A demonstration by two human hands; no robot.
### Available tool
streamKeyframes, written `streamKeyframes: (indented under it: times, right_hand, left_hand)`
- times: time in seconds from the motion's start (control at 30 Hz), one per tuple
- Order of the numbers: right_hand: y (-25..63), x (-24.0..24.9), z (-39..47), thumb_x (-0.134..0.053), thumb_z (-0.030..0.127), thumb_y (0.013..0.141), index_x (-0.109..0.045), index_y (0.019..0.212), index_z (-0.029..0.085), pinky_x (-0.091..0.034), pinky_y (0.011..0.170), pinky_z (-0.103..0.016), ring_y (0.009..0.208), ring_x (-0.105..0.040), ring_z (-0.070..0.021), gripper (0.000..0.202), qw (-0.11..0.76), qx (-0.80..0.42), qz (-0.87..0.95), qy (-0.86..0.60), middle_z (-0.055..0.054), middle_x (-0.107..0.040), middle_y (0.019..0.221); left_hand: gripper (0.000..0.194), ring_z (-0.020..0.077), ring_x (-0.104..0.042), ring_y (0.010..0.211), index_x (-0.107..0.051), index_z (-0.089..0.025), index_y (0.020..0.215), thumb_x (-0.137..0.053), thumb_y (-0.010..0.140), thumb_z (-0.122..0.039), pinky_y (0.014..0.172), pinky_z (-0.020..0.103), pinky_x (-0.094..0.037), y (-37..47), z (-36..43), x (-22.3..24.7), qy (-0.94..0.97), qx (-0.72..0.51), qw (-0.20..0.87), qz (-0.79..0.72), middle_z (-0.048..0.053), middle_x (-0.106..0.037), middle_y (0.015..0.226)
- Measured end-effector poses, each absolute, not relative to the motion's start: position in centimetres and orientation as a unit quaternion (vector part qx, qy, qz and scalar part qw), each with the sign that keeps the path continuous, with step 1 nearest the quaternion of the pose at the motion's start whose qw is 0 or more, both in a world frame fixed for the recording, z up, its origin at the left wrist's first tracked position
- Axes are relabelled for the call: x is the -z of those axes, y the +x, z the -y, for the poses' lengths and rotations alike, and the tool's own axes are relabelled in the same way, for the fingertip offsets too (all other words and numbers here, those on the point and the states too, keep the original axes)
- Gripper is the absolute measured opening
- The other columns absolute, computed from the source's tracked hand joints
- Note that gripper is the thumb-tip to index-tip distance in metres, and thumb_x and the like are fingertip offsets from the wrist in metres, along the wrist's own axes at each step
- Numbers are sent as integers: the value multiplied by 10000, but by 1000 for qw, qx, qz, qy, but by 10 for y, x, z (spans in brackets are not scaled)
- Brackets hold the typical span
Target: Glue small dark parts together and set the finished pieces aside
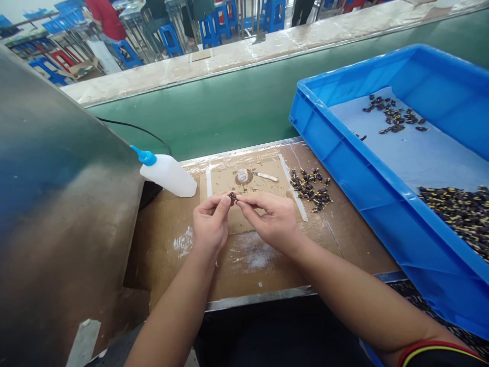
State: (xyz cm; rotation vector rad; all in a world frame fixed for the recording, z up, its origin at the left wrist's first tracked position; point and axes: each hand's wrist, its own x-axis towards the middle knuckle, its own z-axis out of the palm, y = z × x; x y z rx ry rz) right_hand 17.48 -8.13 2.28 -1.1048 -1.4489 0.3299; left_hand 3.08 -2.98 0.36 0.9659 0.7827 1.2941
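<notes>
Between my two hands, over the cardboard-covered bench (305, 255), is a small dark piece (232, 197). Thumb and fingers of my left hand (211, 220) pinch it from the left. My right hand (272, 216) closes on its other side with the fingertips touching. Just beyond my fingers sits a small clear cup (242, 176) on a dark wet ring. Beside that cup lies a small tool with a pale handle (266, 177). Right of the tape strip is a loose pile of small black-and-yellow pieces (311, 188).
A large blue crate (355, 153) on the right holds more black-and-yellow pieces (458, 209) on a pale sheet. At the left lies a white squeeze bottle (173, 176) with a blue nozzle, near a metal panel (57, 204). A green barrier (214, 112) runs behind; people and blue stools (210, 30) are beyond.
</notes>
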Motion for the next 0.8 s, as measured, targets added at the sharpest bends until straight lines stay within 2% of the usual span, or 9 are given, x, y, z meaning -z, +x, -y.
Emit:
streamKeyframes:
  times: [0.17,0.33,0.5,0.63,0.73,0.8]
  right_hand:
    - [177,-22,79,-707,146,960,-780,1049,215,-648,868,-287,898,-771,-151,134,609,-139,611,-486,-6,-805,1036]
    - [180,-22,77,-686,132,963,-768,1066,215,-643,878,-293,903,-767,-158,156,611,-86,613,-493,-16,-802,1022]
    - [182,-22,75,-668,119,965,-737,1111,219,-632,857,-281,865,-750,-144,190,617,-54,614,-490,-11,-789,1017]
    - [182,-25,76,-647,109,970,-719,1021,208,-610,902,-301,945,-732,-159,132,625,-55,620,-471,-34,-774,1003]
    - [183,-21,74,-662,138,963,-704,975,210,-597,918,-321,974,-717,-173,84,635,-95,609,-467,-35,-753,980]
    - [183,-15,68,-679,189,961,-690,999,207,-606,899,-316,964,-719,-172,44,654,-164,576,-462,-42,-743,1009]
  left_hand:
    - [133,237,-720,1118,-831,-247,982,-789,911,-351,1011,376,-590,28,31,4,504,-565,571,-318,101,-765,1177]
    - [203,277,-602,1334,-798,-301,1147,-718,961,-318,1073,434,-568,23,27,6,601,-554,495,-294,108,-644,1408]
    - [254,257,-629,1255,-786,-285,1183,-732,937,-251,1077,460,-565,22,26,3,669,-560,395,-288,115,-638,1385]
    - [269,257,-637,1215,-785,-287,1192,-731,931,-256,1083,478,-553,22,27,1,693,-548,367,-292,119,-647,1359]
    - [285,257,-637,1179,-782,-282,1208,-728,928,-271,1065,468,-559,21,27,0,713,-528,350,-299,132,-639,1370]
    - [288,266,-634,1184,-782,-274,1208,-726,925,-292,1019,440,-579,20,25,1,726,-517,341,-300,139,-634,1378]
